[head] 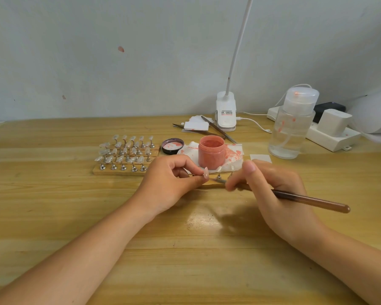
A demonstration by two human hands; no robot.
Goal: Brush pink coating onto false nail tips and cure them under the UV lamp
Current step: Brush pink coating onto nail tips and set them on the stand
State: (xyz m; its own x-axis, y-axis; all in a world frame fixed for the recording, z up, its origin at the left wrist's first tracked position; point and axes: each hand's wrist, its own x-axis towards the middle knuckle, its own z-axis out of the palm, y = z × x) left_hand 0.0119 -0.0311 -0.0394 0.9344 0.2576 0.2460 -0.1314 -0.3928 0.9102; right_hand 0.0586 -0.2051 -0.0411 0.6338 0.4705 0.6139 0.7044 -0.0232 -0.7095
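Note:
My left hand (172, 179) pinches a small stand bearing a pale pink nail tip (206, 173) at the table's middle. My right hand (271, 190) grips a brown-handled brush (312, 201), and its blurred tip end lies just below the nail tip. Right behind the nail stands an open jar of pink coating (212, 152) on a stained white tissue (233, 154), with its black lid (172, 146) to the left. A wooden rack (124, 154) holds several clear nail tips on metal stands. The white UV lamp (374, 113) is partly visible at the far right.
A clear pump bottle (293, 126) stands right of the jar. Behind it lie a white power strip (330, 137) with an adapter and cables. A clip-on desk lamp (226, 113), white pads (196, 125) and tweezers (218, 129) sit by the wall.

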